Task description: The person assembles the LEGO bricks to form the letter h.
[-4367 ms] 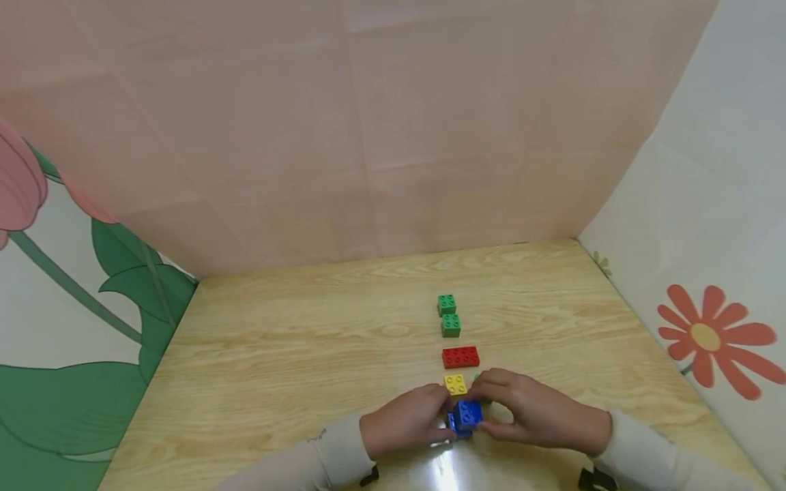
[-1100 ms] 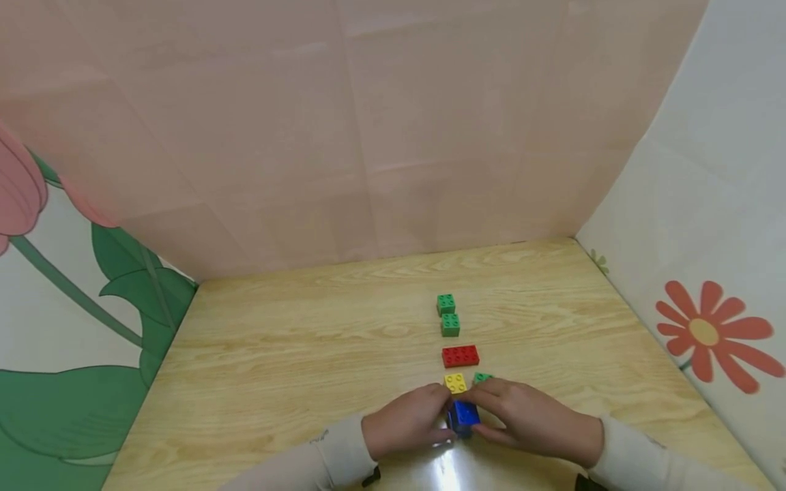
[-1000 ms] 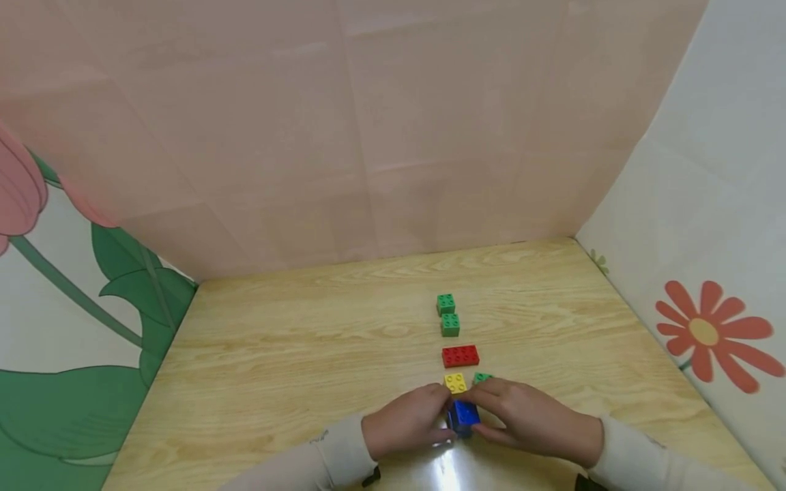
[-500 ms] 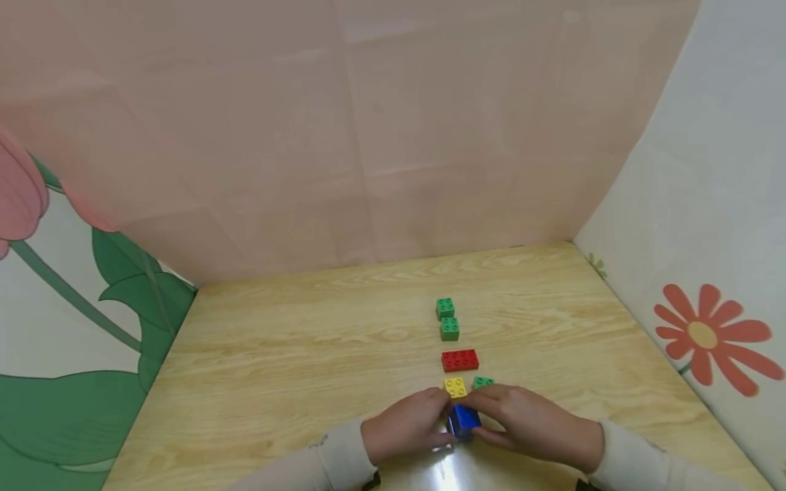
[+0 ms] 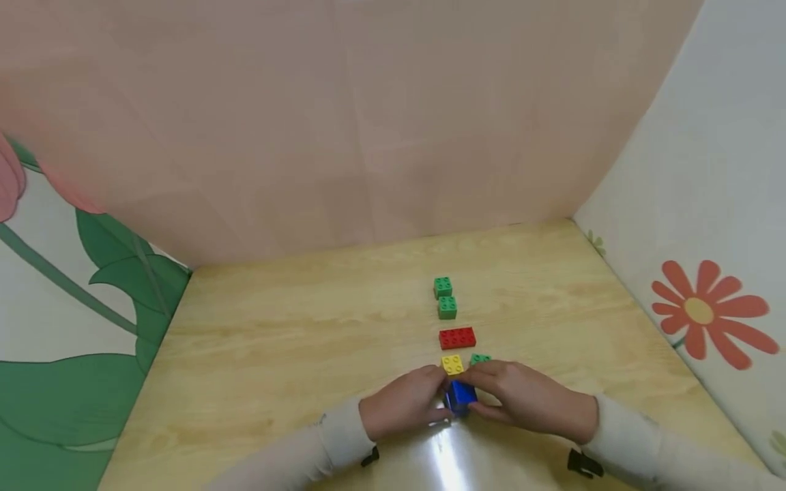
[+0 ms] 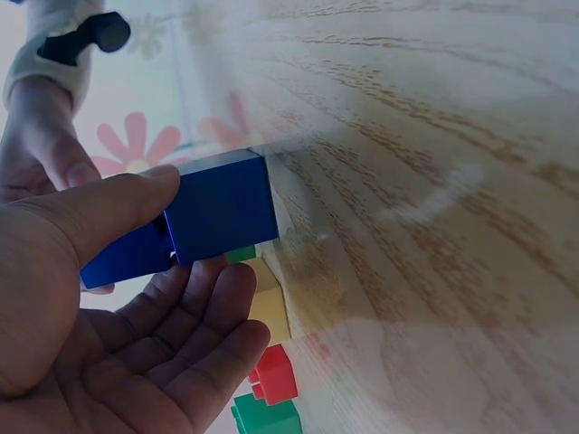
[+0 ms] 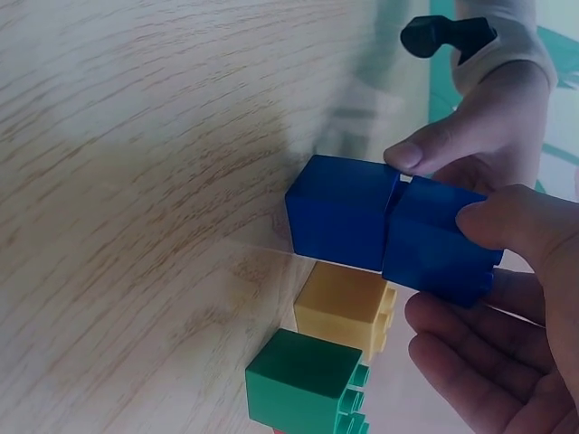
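Observation:
Two blue toy building bricks are stacked in front of me, the upper brick [image 7: 439,240] on the lower brick [image 7: 339,212]. A thin gap shows at the seam, and the upper one looks slightly tilted. My right hand [image 5: 528,397] pinches the upper brick between thumb and fingers. On the other side, my left hand [image 5: 402,402] holds the lower brick, its thumb near the seam in the left wrist view. The lower brick stands on the table. Just behind it are a yellow brick [image 5: 452,365] and a green brick [image 5: 481,358], the latter partly hidden by my right hand.
Farther back on the wooden table [image 5: 295,341] lie a longer red brick [image 5: 457,337] and two green bricks, the nearer green brick [image 5: 447,308] just before the farther green brick [image 5: 442,286]. A pink backdrop [image 5: 368,136] rises behind the table; flower-printed panels flank it.
The upper blue brick, earlier offset and tilted over the lower one, has moved left and down onto it. During the last second the hands have barely moved; the head view has shifted slightly.

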{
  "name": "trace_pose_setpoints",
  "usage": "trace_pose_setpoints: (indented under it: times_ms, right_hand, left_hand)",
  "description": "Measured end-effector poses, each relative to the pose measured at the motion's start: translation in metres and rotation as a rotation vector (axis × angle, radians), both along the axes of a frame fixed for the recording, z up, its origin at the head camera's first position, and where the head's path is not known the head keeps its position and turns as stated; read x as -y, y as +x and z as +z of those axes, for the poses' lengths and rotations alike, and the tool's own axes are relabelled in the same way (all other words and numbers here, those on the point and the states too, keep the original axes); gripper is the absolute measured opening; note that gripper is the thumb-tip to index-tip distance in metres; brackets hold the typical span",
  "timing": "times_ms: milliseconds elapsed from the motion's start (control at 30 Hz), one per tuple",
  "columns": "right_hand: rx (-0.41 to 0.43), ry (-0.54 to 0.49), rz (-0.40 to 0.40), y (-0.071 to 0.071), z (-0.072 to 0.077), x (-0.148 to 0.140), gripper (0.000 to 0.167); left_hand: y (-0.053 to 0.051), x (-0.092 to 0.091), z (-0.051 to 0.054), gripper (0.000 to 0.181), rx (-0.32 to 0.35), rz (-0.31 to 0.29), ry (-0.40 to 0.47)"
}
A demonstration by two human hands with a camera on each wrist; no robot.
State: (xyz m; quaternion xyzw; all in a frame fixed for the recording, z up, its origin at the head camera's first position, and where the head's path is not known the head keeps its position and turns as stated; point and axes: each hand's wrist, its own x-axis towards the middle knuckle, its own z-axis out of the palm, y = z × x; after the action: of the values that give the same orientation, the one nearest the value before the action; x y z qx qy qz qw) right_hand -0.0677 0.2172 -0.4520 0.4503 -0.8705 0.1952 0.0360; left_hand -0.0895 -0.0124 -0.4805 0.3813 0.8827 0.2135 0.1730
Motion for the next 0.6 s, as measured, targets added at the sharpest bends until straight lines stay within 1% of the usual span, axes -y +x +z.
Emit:
trace_pose_setpoints:
  times_ms: [300, 433, 500, 600]
  right_hand:
    - [-0.017, 0.015, 0.005, -0.0036, 0.0018, 0.001, 0.04]
    - [-0.025, 0.016, 0.01, -0.004, 0.0013, 0.0014, 0.04]
    - [-0.014, 0.017, 0.01, -0.0038, 0.0012, 0.0016, 0.04]
    - [0.028, 0.023, 0.008, -0.0028, 0.0008, 0.0019, 0.039]
  left_hand:
    - [-0.0031, -0.0004, 0.0018, 0.036, 0.034, 0.003, 0.004]
    - [-0.003, -0.0007, 0.0027, 0.038, 0.036, 0.002, 0.004]
    - [-0.003, -0.0008, 0.0026, 0.039, 0.034, -0.001, 0.007]
    - [-0.0031, -0.0011, 0.0018, 0.041, 0.043, -0.007, 0.007]
